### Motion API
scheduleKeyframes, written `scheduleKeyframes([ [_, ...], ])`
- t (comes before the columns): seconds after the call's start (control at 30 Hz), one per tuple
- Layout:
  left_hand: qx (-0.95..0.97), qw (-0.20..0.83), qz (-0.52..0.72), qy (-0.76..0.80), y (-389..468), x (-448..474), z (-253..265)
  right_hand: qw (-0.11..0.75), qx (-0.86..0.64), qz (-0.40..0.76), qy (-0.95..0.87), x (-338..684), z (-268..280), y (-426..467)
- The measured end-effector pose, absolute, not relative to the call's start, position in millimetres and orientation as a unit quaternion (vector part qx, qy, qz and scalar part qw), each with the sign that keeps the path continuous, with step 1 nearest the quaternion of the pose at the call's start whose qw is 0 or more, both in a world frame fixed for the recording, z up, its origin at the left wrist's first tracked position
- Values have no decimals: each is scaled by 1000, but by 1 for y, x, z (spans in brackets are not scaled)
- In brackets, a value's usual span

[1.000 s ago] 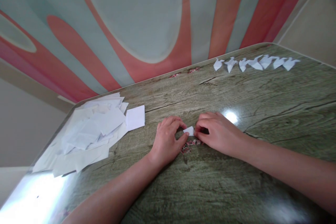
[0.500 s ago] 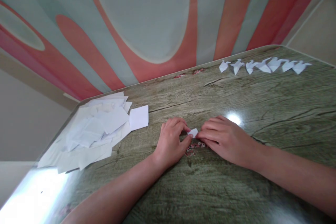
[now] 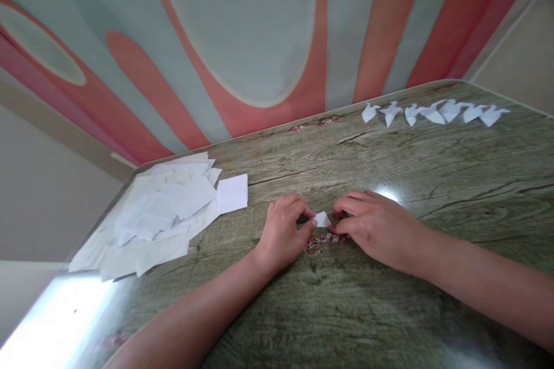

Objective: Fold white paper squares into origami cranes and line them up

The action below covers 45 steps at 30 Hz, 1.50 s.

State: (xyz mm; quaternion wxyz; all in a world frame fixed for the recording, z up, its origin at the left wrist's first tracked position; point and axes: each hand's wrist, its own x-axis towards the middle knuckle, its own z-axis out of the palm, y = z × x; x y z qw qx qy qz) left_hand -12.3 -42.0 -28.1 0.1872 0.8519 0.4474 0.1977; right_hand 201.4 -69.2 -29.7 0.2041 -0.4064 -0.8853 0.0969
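Observation:
A small folded piece of white paper (image 3: 322, 219) lies low over the table, between my two hands. My left hand (image 3: 288, 230) pinches its left end between thumb and fingers. At the paper's right corner, my right hand (image 3: 376, 230) touches it with the thumb tip, its index finger raised slightly apart from the thumb. Whether the right fingertips grip the corner or only press on it is hard to make out.
A loose heap of white paper sheets (image 3: 147, 207) covers the table's left side, with a folded white square (image 3: 232, 194) beside it. Several white folded paper birds (image 3: 450, 109) stand in a row at the back right. A patterned wall (image 3: 259, 40) borders the wood-grain table (image 3: 277, 167).
My right hand's index finger has lifted off the paper and bent, opening a gap above the thumb. The left hand keeps its pinch. The whole view has shifted slightly.

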Motion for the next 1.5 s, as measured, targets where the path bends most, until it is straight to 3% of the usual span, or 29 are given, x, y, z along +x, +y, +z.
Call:
scheduleKeyframes([
  [0.2,883,176,209,381,-34,-21,-29,282,-446,104,-843,210,-41,-59],
  [0.37,931,107,164,307,-40,-26,-27,276,-401,89,-869,208,-43,-58],
  [0.57,932,60,88,346,-57,-14,-17,258,-371,91,-888,204,-40,-61],
  [0.77,940,38,99,325,-50,-15,-22,242,-375,95,-890,202,-39,-63],
  [1.0,910,107,209,342,-40,-22,-31,230,-408,90,-879,196,-37,-64],
  [1.5,835,269,251,410,-48,-11,-29,258,-433,127,-854,191,-42,-61],
])
